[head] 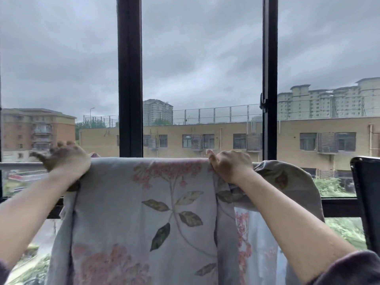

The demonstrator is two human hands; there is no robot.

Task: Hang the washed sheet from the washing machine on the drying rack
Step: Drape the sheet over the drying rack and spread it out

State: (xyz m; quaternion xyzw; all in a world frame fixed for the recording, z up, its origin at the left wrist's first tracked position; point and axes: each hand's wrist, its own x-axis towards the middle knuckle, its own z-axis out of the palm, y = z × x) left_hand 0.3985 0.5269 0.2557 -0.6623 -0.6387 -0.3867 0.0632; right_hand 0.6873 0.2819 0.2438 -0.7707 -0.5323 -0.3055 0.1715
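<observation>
A pale grey sheet (pixel 156 202) with pink flowers and green leaves hangs over a horizontal rail (pixel 18 166) of the drying rack, in front of the window. My left hand (pixel 65 157) rests on the sheet's top fold at its left end, fingers spread and reaching over the rail. My right hand (pixel 230 165) grips a bunch of the sheet at the top fold further right, thumb pointing up. To the right of that hand the sheet lies bunched over the rail. Most of the rail is hidden under the cloth.
A large window with two dark vertical frame bars (pixel 130 79) stands just behind the rail, buildings and trees beyond. A dark upright object (pixel 368 202) stands at the right edge. A dark window sill bar (pixel 339 206) runs below.
</observation>
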